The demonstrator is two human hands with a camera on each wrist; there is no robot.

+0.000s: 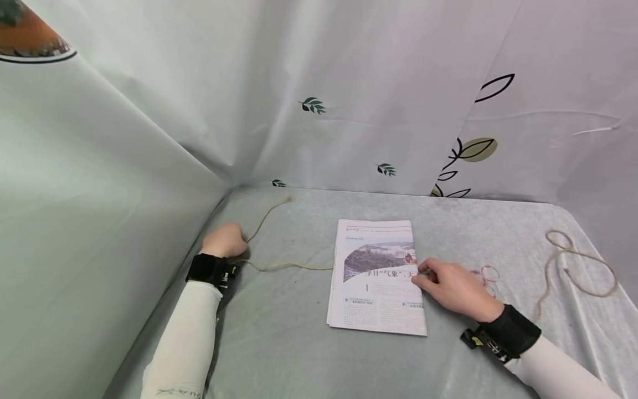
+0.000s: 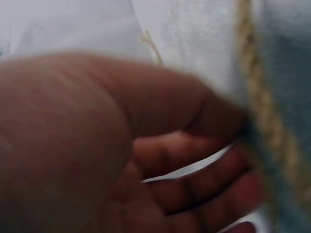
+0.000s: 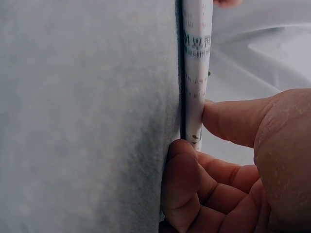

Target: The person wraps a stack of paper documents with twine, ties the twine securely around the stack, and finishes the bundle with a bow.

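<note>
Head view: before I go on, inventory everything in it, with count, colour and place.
Newspaper: one, folded, mostly white, centre
String: one length, tan, left, reaching the newspaper's left edge
Looped string: one, tan, far right; any join hidden
Thin loops: count unclear, pink, right of the newspaper
Table: one, grey, beneath these
Sheets: count unclear, pale, printed, behind and left
Sleeves: two, white, forearms
Wristbands: two, black, wrists
Left hand: one, bare, holding the string
Right hand: one, bare, newspaper's right edge
</note>
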